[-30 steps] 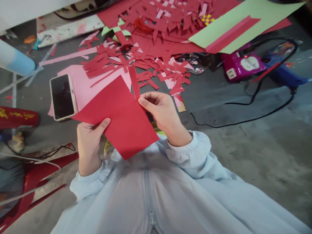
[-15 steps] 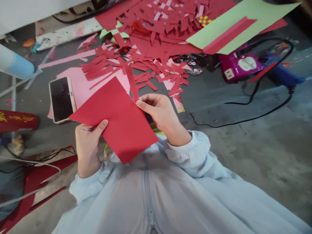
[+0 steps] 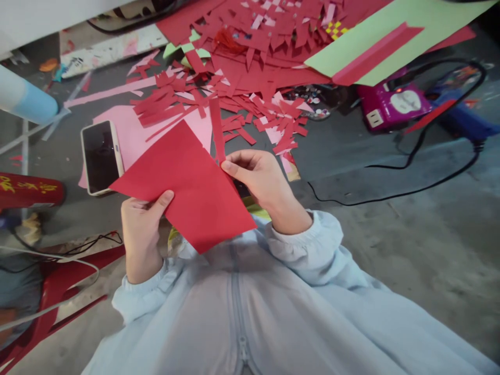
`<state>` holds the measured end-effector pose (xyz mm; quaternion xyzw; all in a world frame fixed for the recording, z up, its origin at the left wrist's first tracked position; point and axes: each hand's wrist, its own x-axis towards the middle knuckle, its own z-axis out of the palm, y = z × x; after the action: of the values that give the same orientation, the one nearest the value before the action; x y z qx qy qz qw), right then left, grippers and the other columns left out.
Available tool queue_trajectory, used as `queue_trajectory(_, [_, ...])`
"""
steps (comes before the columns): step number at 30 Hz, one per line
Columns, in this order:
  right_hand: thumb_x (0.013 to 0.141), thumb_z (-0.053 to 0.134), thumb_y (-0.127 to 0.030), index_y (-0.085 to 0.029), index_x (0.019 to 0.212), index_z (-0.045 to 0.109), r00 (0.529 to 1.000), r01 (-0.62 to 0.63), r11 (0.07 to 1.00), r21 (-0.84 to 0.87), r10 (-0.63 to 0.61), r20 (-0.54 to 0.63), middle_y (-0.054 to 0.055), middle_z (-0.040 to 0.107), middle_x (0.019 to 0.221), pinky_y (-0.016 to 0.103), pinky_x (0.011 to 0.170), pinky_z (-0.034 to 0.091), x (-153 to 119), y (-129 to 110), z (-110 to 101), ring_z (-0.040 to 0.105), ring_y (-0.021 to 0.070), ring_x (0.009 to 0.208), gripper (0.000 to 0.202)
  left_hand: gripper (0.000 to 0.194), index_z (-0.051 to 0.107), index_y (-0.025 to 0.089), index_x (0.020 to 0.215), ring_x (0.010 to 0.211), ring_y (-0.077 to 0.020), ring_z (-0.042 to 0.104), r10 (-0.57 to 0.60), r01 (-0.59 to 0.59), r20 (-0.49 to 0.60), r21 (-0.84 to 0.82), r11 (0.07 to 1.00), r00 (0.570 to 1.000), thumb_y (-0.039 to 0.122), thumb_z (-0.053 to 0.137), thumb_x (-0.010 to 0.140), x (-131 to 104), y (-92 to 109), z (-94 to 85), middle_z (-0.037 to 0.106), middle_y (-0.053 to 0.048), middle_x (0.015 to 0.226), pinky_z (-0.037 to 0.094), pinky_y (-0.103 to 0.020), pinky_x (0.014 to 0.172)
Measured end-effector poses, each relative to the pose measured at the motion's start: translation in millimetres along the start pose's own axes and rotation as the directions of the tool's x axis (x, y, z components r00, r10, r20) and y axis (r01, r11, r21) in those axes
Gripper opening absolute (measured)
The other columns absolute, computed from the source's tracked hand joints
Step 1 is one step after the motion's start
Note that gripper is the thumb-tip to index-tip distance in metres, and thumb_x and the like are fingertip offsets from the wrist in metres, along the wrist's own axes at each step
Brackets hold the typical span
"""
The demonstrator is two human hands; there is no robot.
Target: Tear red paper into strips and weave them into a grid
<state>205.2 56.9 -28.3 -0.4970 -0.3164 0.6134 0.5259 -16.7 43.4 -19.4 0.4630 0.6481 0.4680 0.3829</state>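
Observation:
A flat red paper sheet (image 3: pixel 191 187) is held up in front of my body, tilted. My left hand (image 3: pixel 142 229) grips its lower left edge, thumb on top and fingers hidden behind. At the sheet's upper right edge, my right hand (image 3: pixel 265 182) pinches a narrow red strip (image 3: pixel 217 130) between thumb and forefinger; the strip points up and away from the sheet. Whether the strip is fully separate from the sheet I cannot tell. Beyond the hands lie many red and pink paper scraps (image 3: pixel 164 101) and a pink sheet (image 3: pixel 128 130).
A phone (image 3: pixel 101 157) lies at the left, near a red cylinder (image 3: pixel 31 190) and a blue-white cylinder (image 3: pixel 29 99). At the right are a purple power socket (image 3: pixel 390 107), a blue tool (image 3: pixel 461 117) with black cables, and a green sheet (image 3: pixel 351 49).
The strip in my right hand has swung slightly more upright, and that hand has shifted a little to the right. The sheet's bottom corner has risen slightly. The table's contents appear shifted right.

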Motion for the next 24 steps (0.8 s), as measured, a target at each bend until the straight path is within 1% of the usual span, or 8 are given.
queue_trajectory(3, [0.053, 0.092, -0.044, -0.019, 0.068, 0.072, 0.996, -0.055, 0.998, 0.018, 0.054, 0.064, -0.002, 0.067, 0.067, 0.024, 0.060, 0.048, 1, 0, -5, 0.056, 0.0093, 0.061, 0.035, 0.023, 0.076, 0.018, 0.073, 0.067, -0.0161, 0.066, 0.014, -0.013, -0.001, 0.029, 0.999, 1.000, 0.037, 0.087, 0.065, 1, 1, -1.4, 0.074, 0.000, 0.075, 0.057, -0.028, 0.068])
queue_trajectory(6, [0.054, 0.091, -0.038, -0.019, 0.067, 0.071, 0.997, -0.047, 0.999, 0.016, 0.045, 0.069, -0.003, 0.066, 0.066, 0.024, 0.061, 0.048, 1, 2, -7, 0.056, 0.0090, 0.061, 0.031, 0.022, 0.077, 0.018, 0.073, 0.065, -0.0154, 0.064, 0.030, -0.031, 0.015, 0.033, 0.999, 0.999, 0.037, 0.086, 0.066, 0, 4, -2.0, 0.072, 0.001, 0.071, 0.057, -0.028, 0.067])
queue_trajectory(10, [0.058, 0.088, -0.034, -0.018, 0.067, 0.070, 1.000, -0.004, 1.000, 0.005, 0.004, 0.023, -0.003, 0.066, 0.066, 0.023, 0.059, 0.046, -1, 2, -4, 0.056, 0.0084, 0.061, 0.025, 0.020, 0.077, 0.019, 0.074, 0.067, -0.0155, 0.065, 0.039, -0.040, 0.012, 0.023, 0.999, 0.999, 0.035, 0.087, 0.066, 0, 6, -2.4, 0.072, 0.001, 0.071, 0.057, -0.027, 0.068])
queue_trajectory(12, [0.059, 0.087, -0.035, -0.018, 0.067, 0.069, 1.000, 0.001, 1.000, 0.004, -0.001, -0.015, -0.003, 0.065, 0.065, 0.023, 0.058, 0.045, -3, 0, 0, 0.055, 0.0081, 0.060, 0.025, 0.021, 0.076, 0.019, 0.071, 0.067, -0.0155, 0.065, 0.043, -0.043, 0.002, 0.027, 0.999, 0.999, 0.035, 0.088, 0.066, 0, 4, -2.8, 0.072, 0.001, 0.071, 0.057, -0.027, 0.067])
queue_trajectory(15, [0.062, 0.084, -0.037, -0.019, 0.067, 0.068, 0.998, 0.021, 1.000, -0.015, -0.022, -0.064, -0.003, 0.064, 0.065, 0.023, 0.058, 0.045, -5, -2, 3, 0.054, 0.0082, 0.060, 0.025, 0.022, 0.076, 0.019, 0.073, 0.073, -0.0155, 0.066, 0.073, -0.073, -0.014, 0.006, 0.997, 0.997, 0.036, 0.088, 0.065, -1, 0, -3.0, 0.074, 0.000, 0.080, 0.056, -0.026, 0.068])
queue_trajectory(18, [0.063, 0.082, -0.038, -0.019, 0.068, 0.069, 0.996, 0.038, 0.998, -0.051, -0.042, -0.077, -0.002, 0.066, 0.067, 0.024, 0.060, 0.046, -7, -3, 3, 0.055, 0.0089, 0.062, 0.023, 0.024, 0.077, 0.019, 0.076, 0.074, -0.0164, 0.067, 0.054, -0.054, -0.022, 0.003, 0.999, 0.998, 0.036, 0.088, 0.065, -2, -1, -3.1, 0.074, 0.000, 0.080, 0.057, -0.027, 0.069])
queue_trajectory(21, [0.062, 0.083, -0.037, -0.019, 0.069, 0.070, 1.000, -0.002, 0.999, -0.053, 0.001, -0.024, -0.002, 0.067, 0.067, 0.024, 0.060, 0.047, -8, -3, -1, 0.057, 0.0093, 0.062, 0.023, 0.022, 0.076, 0.018, 0.072, 0.067, -0.0152, 0.065, 0.045, -0.044, -0.027, 0.031, 0.999, 0.999, 0.036, 0.088, 0.066, -2, 0, -4.5, 0.072, 0.001, 0.073, 0.056, -0.026, 0.066])
queue_trajectory(24, [0.058, 0.086, -0.038, -0.019, 0.068, 0.071, 0.997, -0.054, 0.997, -0.055, 0.057, 0.049, -0.001, 0.068, 0.068, 0.026, 0.061, 0.051, -9, -5, -5, 0.059, 0.0103, 0.062, 0.026, 0.019, 0.078, 0.020, 0.077, 0.073, -0.0152, 0.066, 0.066, -0.065, -0.024, 0.012, 0.998, 0.998, 0.034, 0.088, 0.068, -3, 0, -6.7, 0.075, 0.001, 0.082, 0.056, -0.026, 0.069])
